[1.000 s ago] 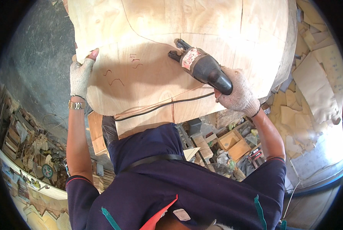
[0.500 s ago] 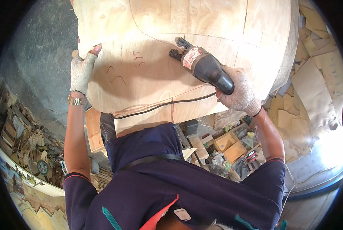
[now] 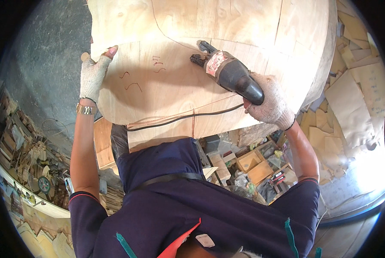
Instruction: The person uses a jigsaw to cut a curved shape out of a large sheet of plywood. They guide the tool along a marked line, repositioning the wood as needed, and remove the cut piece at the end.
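A large pale plywood sheet (image 3: pixel 209 47) with a curved pencil line and a few drawn marks fills the upper part of the view. My right hand (image 3: pixel 270 105), in a knit glove, grips the rear of a black electric jigsaw (image 3: pixel 227 71) whose nose rests on the sheet near the curved line. Its dark cord (image 3: pixel 188 117) trails across the sheet's near edge. My left hand (image 3: pixel 93 73), in a fingerless knit glove with a metal watch at the wrist, lies flat against the sheet's left edge, fingers together.
Offcuts of plywood (image 3: pixel 355 86) lie piled on the floor at the right. Small wooden boxes and tools (image 3: pixel 252 165) sit under the sheet's near edge. Stacked wood scraps (image 3: pixel 25 159) crowd the lower left. Bare grey concrete floor (image 3: pixel 46 64) shows at the upper left.
The jigsaw and my right hand have shifted slightly to the right along the sheet. My left hand has slid a little up the left edge.
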Demonstrator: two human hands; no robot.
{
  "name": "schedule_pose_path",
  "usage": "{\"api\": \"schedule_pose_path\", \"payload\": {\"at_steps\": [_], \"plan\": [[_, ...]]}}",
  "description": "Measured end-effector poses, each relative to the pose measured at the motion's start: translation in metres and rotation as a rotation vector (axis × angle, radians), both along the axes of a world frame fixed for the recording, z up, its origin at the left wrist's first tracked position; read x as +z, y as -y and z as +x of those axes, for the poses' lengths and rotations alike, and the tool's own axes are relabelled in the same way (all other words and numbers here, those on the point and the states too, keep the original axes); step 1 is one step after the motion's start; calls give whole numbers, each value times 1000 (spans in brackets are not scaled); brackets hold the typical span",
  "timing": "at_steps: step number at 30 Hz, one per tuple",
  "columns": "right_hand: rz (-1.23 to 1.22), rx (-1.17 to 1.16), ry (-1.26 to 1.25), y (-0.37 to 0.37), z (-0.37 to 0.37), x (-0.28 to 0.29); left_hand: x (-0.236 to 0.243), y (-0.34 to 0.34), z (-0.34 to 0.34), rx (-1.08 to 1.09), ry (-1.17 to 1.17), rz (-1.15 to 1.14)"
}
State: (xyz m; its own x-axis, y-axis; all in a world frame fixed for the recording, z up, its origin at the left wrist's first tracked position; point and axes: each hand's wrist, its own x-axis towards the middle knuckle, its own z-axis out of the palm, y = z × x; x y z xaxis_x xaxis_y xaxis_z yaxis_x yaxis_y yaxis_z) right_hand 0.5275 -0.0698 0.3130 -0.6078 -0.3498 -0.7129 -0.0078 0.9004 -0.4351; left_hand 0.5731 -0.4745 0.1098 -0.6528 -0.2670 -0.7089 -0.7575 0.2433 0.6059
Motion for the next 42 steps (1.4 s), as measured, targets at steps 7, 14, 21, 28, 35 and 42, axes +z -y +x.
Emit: {"api": "schedule_pose_path", "payload": {"at_steps": [7,14,21,28,35,42], "plan": [[-3,11,39,5,-7,2,-3,-2,1,1,-12,-62],[8,26,50,8,-11,1,-6,-2,1,43,-44,-4],[3,90,10,9,-15,2,-6,-2,2,38,-38,-20],[18,141,-8,16,-21,3,-5,-1,3,9,-36,-32],[23,180,-25,21,-25,4,4,0,-1,-20,35,-32],[28,153,13,23,-26,3,0,1,2,-16,-1,-1]]}}
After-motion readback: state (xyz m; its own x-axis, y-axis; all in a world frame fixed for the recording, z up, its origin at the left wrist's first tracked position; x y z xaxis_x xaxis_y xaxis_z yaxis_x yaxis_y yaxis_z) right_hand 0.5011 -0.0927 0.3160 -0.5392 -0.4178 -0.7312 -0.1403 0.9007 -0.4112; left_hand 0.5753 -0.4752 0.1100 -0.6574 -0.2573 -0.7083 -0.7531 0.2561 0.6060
